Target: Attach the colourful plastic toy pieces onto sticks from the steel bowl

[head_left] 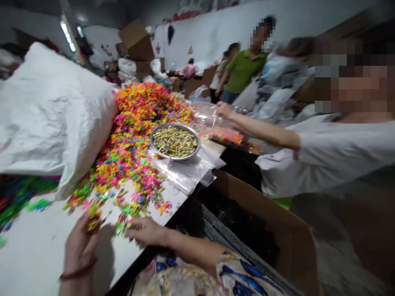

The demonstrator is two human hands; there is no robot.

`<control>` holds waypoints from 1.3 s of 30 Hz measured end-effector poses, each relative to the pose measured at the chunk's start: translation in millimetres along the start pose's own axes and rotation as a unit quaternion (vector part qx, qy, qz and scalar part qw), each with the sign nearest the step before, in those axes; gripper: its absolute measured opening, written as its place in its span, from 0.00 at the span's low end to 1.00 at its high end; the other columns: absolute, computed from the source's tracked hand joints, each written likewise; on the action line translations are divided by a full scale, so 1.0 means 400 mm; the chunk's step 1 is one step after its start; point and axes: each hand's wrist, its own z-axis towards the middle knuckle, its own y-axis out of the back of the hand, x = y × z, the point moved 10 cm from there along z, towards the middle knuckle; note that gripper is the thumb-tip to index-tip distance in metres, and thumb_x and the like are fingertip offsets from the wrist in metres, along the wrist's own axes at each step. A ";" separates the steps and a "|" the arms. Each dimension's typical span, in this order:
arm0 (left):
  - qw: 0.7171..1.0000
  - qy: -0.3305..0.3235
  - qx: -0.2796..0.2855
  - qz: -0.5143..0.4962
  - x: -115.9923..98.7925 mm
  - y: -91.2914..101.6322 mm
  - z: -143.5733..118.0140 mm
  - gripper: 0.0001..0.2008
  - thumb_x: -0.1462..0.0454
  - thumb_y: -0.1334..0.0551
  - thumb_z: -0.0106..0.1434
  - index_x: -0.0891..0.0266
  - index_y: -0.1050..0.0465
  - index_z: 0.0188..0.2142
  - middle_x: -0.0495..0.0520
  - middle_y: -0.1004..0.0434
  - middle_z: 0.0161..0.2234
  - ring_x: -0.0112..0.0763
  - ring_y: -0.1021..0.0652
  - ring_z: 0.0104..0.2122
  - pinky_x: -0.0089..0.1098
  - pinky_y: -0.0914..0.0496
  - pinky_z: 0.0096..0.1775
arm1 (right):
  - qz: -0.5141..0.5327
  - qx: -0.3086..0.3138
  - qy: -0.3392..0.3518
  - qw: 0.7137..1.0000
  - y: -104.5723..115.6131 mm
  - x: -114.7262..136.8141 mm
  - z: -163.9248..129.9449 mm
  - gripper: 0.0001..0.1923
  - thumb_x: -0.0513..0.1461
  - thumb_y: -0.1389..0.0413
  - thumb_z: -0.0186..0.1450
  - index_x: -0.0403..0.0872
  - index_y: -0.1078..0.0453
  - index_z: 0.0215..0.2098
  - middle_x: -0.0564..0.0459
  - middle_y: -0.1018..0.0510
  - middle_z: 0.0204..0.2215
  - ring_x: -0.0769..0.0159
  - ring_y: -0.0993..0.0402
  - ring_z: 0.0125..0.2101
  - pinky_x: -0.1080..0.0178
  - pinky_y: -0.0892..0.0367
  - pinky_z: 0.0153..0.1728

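Centrally, a metal bowl (175,142) of small pieces sits beside the heap of colourful plastic bits (138,131) on the desk (33,250). The left hand (80,242) pinches some bits; the right hand (148,231) rests flat, its grip loose on scattered ones.

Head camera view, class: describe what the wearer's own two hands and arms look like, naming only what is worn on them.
Both hands are bare, no gloves. The left hand has a thin dark red band around the wrist. The right hand wears nothing; its forearm is bare up to a short patterned sleeve in blue, cream and yellow.
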 end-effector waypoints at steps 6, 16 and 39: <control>0.985 0.135 0.059 -0.093 0.118 -0.119 -0.106 0.07 0.75 0.37 0.55 0.65 0.27 0.32 0.53 0.23 0.33 0.27 0.22 0.30 0.24 0.26 0.31 | 0.034 -0.068 0.078 0.994 0.053 0.054 0.024 0.23 0.57 0.38 0.58 0.47 0.31 0.32 0.59 0.27 0.22 0.76 0.37 0.19 0.70 0.40 0.20; 0.986 0.088 0.066 -0.129 0.137 -0.090 -0.108 0.13 0.74 0.29 0.47 0.65 0.25 0.33 0.50 0.23 0.30 0.26 0.23 0.29 0.29 0.28 0.38 | 0.030 -0.037 0.086 0.995 0.044 0.048 0.021 0.23 0.57 0.38 0.59 0.46 0.28 0.38 0.58 0.27 0.24 0.74 0.37 0.21 0.69 0.42 0.21; 0.996 0.039 0.081 -0.017 0.138 -0.110 -0.178 0.22 0.49 0.27 0.52 0.65 0.28 0.34 0.50 0.27 0.29 0.25 0.27 0.27 0.27 0.32 0.32 | -0.230 -0.114 0.377 0.890 0.019 0.172 -0.060 0.15 0.37 0.45 0.64 0.50 0.24 0.48 0.48 0.19 0.40 0.61 0.23 0.40 0.58 0.28 0.44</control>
